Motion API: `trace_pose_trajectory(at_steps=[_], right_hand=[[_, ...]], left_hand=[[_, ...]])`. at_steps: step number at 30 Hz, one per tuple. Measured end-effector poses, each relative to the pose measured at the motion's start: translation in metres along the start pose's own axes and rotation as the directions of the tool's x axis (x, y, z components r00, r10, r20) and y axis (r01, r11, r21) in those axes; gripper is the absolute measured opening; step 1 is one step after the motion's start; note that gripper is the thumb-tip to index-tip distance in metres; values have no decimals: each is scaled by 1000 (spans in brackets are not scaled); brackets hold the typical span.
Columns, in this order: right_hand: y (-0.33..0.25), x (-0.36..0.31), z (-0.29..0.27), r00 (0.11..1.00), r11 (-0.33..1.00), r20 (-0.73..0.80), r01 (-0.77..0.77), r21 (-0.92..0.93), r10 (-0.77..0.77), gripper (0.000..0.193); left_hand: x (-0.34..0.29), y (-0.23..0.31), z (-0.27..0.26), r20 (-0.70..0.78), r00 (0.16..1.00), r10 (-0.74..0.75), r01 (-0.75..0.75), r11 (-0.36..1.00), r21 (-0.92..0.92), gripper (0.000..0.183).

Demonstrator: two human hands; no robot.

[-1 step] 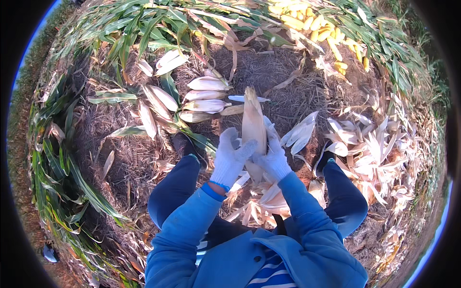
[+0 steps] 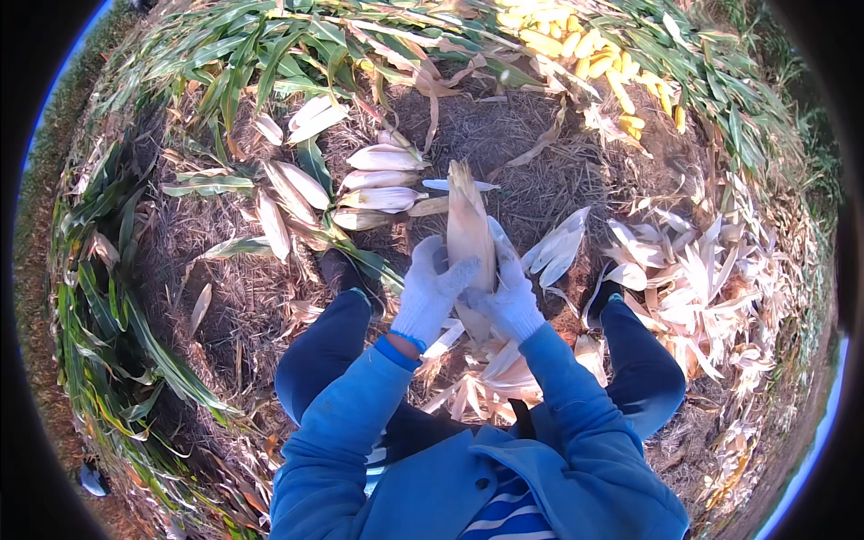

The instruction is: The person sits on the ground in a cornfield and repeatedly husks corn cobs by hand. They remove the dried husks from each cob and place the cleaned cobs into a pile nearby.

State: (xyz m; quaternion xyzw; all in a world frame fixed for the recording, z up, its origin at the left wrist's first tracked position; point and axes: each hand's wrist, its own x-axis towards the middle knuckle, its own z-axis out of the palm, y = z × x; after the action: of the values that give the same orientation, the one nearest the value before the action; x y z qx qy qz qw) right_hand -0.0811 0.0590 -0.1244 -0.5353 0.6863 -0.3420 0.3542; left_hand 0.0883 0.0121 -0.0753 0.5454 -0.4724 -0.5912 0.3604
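Between my two white-gloved hands stands an ear of corn (image 2: 469,229) in its pale, dry husk, its tip pointing away from me. My left hand (image 2: 430,290) holds its left side, with the thumb laid across the front of the husk. On the other side my right hand (image 2: 509,292) is wrapped round the right and lower part, its fingers partly behind the ear. A loose husk piece (image 2: 477,319) hangs below the hands. Several unhusked ears (image 2: 380,200) lie in a row to the left, beyond my left hand.
Stripped husks (image 2: 693,288) are heaped at the right, with more husks (image 2: 490,382) between my legs. Bare yellow cobs (image 2: 598,58) lie piled at the far right. Green corn stalks (image 2: 279,54) border the far side and the left (image 2: 108,306). A single husk (image 2: 558,243) rests near my right hand.
The view has shifted slightly. Both hands keep their hold on the ear, and its position between them is nearly unchanged.
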Motion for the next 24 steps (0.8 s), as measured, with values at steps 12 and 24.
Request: trace_pose_trajectory(at_steps=[12, 24], right_hand=[[-72, -21, -72, 997, 896, -62, 71, 439, -49, 45], [-115, 8, -40, 980, 828, -196, 125, 547, -18, 17]], left_hand=[[-33, 3, 24, 391, 920, 2, 91, 972, -218, 58], [-33, 5, 21, 253, 962, 98, -28, 963, -267, 60]])
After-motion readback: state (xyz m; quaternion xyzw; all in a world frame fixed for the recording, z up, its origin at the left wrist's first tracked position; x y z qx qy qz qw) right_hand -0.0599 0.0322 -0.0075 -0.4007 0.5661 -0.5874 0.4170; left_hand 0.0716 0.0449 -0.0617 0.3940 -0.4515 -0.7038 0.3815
